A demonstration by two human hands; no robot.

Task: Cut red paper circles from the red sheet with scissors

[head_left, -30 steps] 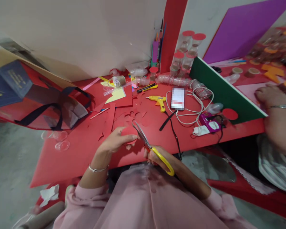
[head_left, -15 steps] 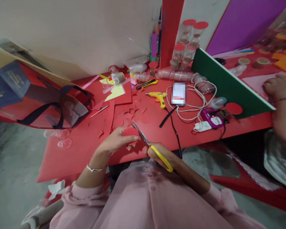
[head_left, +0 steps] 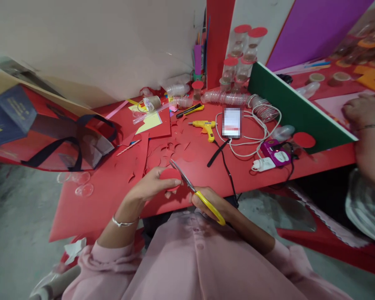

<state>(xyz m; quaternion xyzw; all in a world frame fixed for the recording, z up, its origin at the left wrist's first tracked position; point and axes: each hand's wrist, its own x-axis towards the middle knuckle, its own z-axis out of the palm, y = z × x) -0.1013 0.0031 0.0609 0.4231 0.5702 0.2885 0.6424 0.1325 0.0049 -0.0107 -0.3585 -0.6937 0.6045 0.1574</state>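
Note:
My left hand pinches a round red paper disc, thumb on top and fingers underneath. Wrapped in my right hand is a pair of scissors with yellow handles. Their slightly parted blades point up and left, right beside the disc's right edge; I cannot tell whether they touch it. Both hands are over the near edge of the red table. Just beyond them lie curved red paper scraps and a red strip.
A yellow glue gun, a phone with white cable, and a purple power adapter lie ahead. Stacked clear cups line the back. A green board stands at right, with another person's hand beyond. A bag sits left.
The view has shifted slightly, so the tabletop items appear a little further left. My hands keep the same hold on the disc and scissors, with hardly any visible movement.

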